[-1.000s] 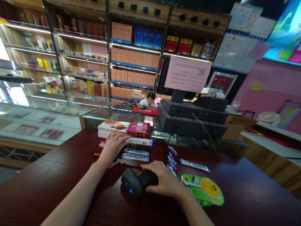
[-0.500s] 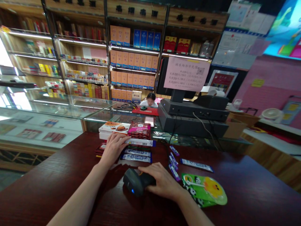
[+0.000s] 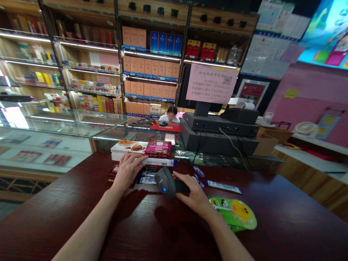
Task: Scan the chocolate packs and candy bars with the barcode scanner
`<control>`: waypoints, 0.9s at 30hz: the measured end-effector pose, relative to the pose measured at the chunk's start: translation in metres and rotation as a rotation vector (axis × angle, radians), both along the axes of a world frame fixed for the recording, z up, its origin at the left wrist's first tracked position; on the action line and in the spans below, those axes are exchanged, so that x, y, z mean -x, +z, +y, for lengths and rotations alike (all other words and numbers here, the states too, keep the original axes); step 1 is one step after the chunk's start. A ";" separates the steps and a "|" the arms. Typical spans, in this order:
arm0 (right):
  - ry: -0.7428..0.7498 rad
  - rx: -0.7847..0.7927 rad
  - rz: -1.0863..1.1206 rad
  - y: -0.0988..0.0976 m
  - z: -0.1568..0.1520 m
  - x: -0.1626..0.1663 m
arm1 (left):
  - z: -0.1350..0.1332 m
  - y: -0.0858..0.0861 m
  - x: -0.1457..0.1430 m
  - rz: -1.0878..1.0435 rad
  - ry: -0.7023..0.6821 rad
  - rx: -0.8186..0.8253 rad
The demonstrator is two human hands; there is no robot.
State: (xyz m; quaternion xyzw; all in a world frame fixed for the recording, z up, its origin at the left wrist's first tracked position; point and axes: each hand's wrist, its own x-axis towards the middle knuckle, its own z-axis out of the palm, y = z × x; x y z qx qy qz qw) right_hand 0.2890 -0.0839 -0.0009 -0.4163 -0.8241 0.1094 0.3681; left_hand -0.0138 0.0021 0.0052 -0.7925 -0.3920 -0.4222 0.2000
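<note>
My right hand (image 3: pixel 193 194) is closed round the grip of a dark handheld barcode scanner (image 3: pixel 165 179), held above the dark wooden counter (image 3: pixel 81 203) with its blue light showing. My left hand (image 3: pixel 129 167) lies with fingers stretched flat on a stack of white snack boxes (image 3: pixel 127 148) at the counter's far edge. A pink packet (image 3: pixel 159 148) sits on that stack. Blue-and-white snack bars (image 3: pixel 148 175) lie just below the boxes, partly behind the scanner.
A green and yellow cartoon pouch (image 3: pixel 239 215) lies right of my right hand, with purple bars (image 3: pixel 198 171) and another blue bar (image 3: pixel 223 187) beyond it. A till with a monitor (image 3: pixel 217 134) stands behind. Glass display cases (image 3: pixel 54 127) are at left; a person sits far back.
My right hand has lifted the scanner off the counter and carried it forward toward the snack bars. My left hand has stayed on the boxes.
</note>
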 end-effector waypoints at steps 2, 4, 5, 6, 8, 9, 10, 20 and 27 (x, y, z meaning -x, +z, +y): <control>-0.025 -0.018 0.016 0.000 0.002 -0.004 | 0.001 -0.001 0.001 0.001 0.008 0.000; -0.041 -0.030 0.030 0.000 0.004 -0.008 | 0.003 -0.001 0.002 -0.003 0.016 -0.005; -0.047 -0.035 0.035 -0.001 0.005 -0.010 | 0.003 -0.002 0.002 -0.005 0.019 -0.005; -0.052 -0.040 0.039 -0.001 0.006 -0.013 | 0.004 -0.002 0.003 -0.007 0.021 -0.003; -0.065 -0.052 0.046 -0.003 0.009 -0.017 | 0.003 -0.002 0.003 -0.012 0.021 0.003; -0.073 -0.058 0.049 -0.004 0.010 -0.019 | 0.003 -0.001 0.004 -0.014 0.020 0.007; -0.081 -0.064 0.053 -0.005 0.011 -0.021 | 0.003 -0.001 0.004 -0.018 0.019 0.010; -0.073 0.011 0.046 -0.002 0.009 -0.019 | 0.003 0.001 0.007 -0.061 0.042 -0.007; -0.085 0.051 0.055 -0.001 0.008 -0.018 | 0.003 0.000 0.007 -0.084 0.067 -0.032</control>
